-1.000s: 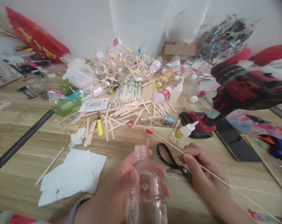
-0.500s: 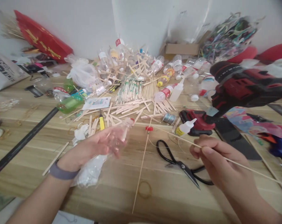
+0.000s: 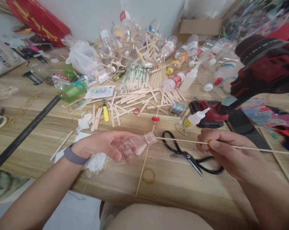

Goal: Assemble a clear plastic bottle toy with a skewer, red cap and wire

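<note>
The left hand [image 3: 107, 143] holds a clear bottle [image 3: 134, 149] tipped on its side, over the table [image 3: 120, 185] near the front edge; the right hand [image 3: 222, 147] pinches a thin stick [image 3: 182, 141]; the stick's tip seems to be at the bottle's mouth, maybe just inside; black scissors [image 3: 188, 157] lie below.

Clear colourless plastic bottle [image 3: 132, 149], uncapped, held sideways, threaded neck pointing right — long thin pale wooden stick [image 3: 182, 140], straight, nearly level, tip at the bottle's mouth
</note>
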The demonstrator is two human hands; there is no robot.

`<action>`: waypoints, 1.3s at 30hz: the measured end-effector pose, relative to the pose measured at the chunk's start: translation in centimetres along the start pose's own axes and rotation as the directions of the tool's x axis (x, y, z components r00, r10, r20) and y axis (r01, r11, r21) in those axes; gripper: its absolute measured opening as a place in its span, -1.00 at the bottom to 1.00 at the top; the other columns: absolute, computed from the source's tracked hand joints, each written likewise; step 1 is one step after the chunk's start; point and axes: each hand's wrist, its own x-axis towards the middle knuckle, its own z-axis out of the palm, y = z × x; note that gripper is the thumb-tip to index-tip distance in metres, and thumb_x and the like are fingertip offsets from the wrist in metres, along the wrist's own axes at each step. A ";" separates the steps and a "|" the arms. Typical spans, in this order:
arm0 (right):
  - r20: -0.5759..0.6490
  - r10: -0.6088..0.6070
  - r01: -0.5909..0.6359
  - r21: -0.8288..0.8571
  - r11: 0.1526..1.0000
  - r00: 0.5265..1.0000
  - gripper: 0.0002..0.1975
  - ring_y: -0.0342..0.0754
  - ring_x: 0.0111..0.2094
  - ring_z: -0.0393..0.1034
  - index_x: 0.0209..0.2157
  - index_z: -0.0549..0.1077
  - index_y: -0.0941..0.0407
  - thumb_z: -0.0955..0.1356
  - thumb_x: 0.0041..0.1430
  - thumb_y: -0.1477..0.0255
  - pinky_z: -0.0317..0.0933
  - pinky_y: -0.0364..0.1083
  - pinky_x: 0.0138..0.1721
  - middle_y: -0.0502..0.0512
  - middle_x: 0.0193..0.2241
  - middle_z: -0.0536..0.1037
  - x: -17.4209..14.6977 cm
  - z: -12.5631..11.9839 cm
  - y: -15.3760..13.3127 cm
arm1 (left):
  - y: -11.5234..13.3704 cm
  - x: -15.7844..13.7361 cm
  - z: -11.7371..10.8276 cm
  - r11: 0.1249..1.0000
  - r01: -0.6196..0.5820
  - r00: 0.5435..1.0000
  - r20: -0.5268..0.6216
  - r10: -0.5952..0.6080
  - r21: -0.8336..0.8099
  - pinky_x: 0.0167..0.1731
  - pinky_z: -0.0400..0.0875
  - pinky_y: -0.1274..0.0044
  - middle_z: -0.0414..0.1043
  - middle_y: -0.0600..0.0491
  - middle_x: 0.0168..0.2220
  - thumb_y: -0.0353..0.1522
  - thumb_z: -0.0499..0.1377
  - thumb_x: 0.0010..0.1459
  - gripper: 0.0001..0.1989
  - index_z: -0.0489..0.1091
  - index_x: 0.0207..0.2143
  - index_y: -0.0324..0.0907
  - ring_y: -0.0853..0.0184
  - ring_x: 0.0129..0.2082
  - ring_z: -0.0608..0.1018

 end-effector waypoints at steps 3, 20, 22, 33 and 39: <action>0.294 0.062 -0.118 0.179 0.977 0.954 -0.62 -0.10 -0.58 0.25 -0.58 0.43 0.10 0.33 0.22 0.17 0.12 -0.07 -0.57 0.03 -0.64 0.36 0.5 -0.3 -0.2 | -0.1 0.3 0.4 0.999 0.042 0.999 0.005 -0.042 0.007 -0.30 0.48 0.32 0.57 -0.18 -0.23 -0.46 0.44 -0.35 -0.37 0.54 -0.09 -0.17 0.07 -0.30 0.60; 0.547 0.168 -0.425 0.385 0.819 0.820 -0.78 -0.21 -0.66 0.07 -0.67 0.45 0.15 0.36 -0.04 0.37 -0.10 -0.18 -0.66 -0.03 -0.70 0.33 2.4 2.8 -1.2 | -1.2 2.0 0.2 0.982 0.097 0.932 0.330 -0.146 0.163 -0.21 0.48 0.44 0.56 0.05 -0.20 -0.22 0.47 -0.27 -0.28 0.45 0.04 -0.05 0.19 -0.22 0.60; 0.549 0.188 -0.453 0.400 0.796 0.814 -0.77 -0.22 -0.67 0.05 -0.67 0.44 0.15 0.37 -0.04 0.35 -0.12 -0.18 -0.66 -0.03 -0.71 0.31 2.3 2.9 -1.2 | -1.6 2.0 -0.3 0.980 0.088 0.924 0.353 -0.148 0.181 -0.16 0.47 0.44 0.53 0.07 -0.14 -0.19 0.45 -0.21 -0.29 0.42 0.08 -0.01 0.21 -0.17 0.58; 0.592 0.266 -0.588 0.455 0.669 0.761 -0.78 -0.16 -0.61 0.13 -0.66 0.42 0.13 0.40 -0.05 0.34 -0.02 -0.15 -0.59 -0.02 -0.68 0.30 1.6 3.4 -0.6 | -1.6 1.7 -0.3 0.979 0.094 0.931 0.331 -0.151 0.183 -0.16 0.41 0.45 0.51 0.09 -0.17 -0.20 0.45 -0.18 -0.29 0.40 0.09 -0.01 0.26 -0.20 0.57; 0.600 0.277 -0.611 0.470 0.637 0.750 -0.75 -0.17 -0.60 0.14 -0.66 0.43 0.12 0.42 -0.03 0.30 -0.02 -0.14 -0.56 -0.04 -0.68 0.29 1.4 3.6 -0.7 | -0.9 1.8 0.1 0.971 0.059 0.947 0.295 -0.127 0.231 -0.16 0.42 0.44 0.55 0.03 -0.17 -0.23 0.45 -0.18 -0.33 0.43 0.05 -0.01 0.21 -0.16 0.57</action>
